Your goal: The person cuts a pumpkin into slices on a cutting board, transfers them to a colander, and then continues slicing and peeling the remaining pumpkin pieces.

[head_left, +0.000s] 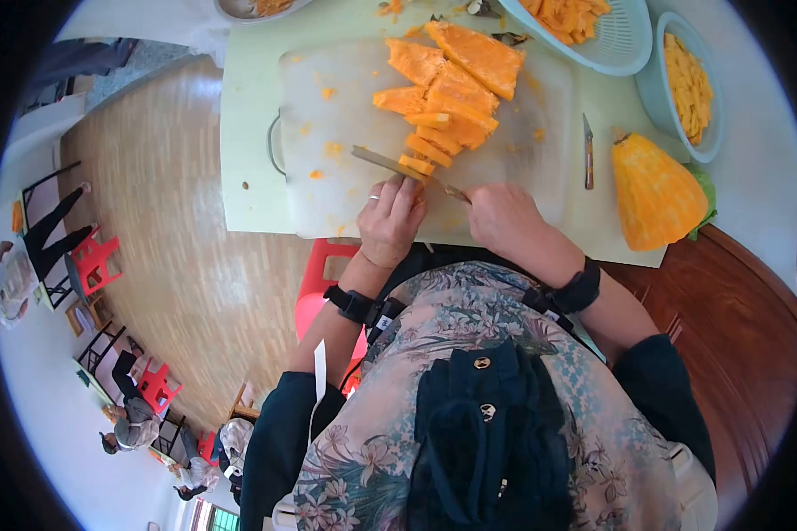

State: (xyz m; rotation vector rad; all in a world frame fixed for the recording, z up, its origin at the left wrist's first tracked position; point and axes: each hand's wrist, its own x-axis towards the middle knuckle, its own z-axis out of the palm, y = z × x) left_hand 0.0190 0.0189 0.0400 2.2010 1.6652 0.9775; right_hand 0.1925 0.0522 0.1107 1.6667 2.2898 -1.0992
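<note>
A knife (388, 162) lies across the near end of the orange pumpkin pieces, its blade pointing left. My right hand (507, 218) is closed around its handle. Beside the blade, my left hand (391, 221) has its fingertips bent down at the near end of a small pumpkin piece (417, 165); what lies under the fingers is hidden. Larger pumpkin slabs (476, 58) and cut strips (434, 140) rest farther up the white cutting board (328, 115).
A small knife (588, 152) and a large peeled pumpkin piece (657, 193) lie right of the board. A colander (629, 40) and a basin (713, 115) hold cut pieces at the upper right. Several people and red stools (96, 262) are at the left.
</note>
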